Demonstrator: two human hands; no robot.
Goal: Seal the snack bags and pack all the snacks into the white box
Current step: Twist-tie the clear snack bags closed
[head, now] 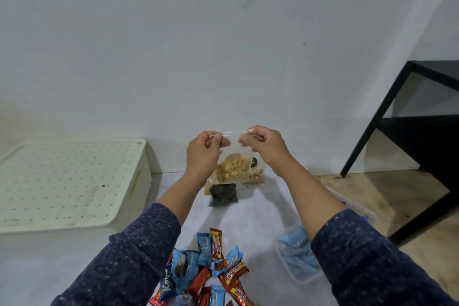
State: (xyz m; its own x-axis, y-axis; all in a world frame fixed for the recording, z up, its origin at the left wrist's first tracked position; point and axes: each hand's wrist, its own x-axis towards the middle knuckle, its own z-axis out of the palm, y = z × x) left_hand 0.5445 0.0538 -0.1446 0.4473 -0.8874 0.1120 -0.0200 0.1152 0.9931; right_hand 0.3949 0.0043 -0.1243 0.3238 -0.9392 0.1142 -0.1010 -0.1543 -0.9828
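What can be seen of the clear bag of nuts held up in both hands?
The clear bag of nuts is a small see-through plastic pouch, held upright in the air above the pale floor. Pale yellow-brown nuts fill its lower part; the upper part is empty film. The left hand and right hand each pinch a top corner between thumb and fingers, at the seal strip. Whether the strip is closed cannot be told. Nothing else touches it.

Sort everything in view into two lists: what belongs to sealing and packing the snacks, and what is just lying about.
Belongs to the job:
- clear plastic bag of yellow nuts, pinched at its top by left hand and right hand
- dark snack bag
- pile of red and blue wrapped bars
- white perforated-lid box

Lying about:
- black metal shelf
- clear tub of blue packets
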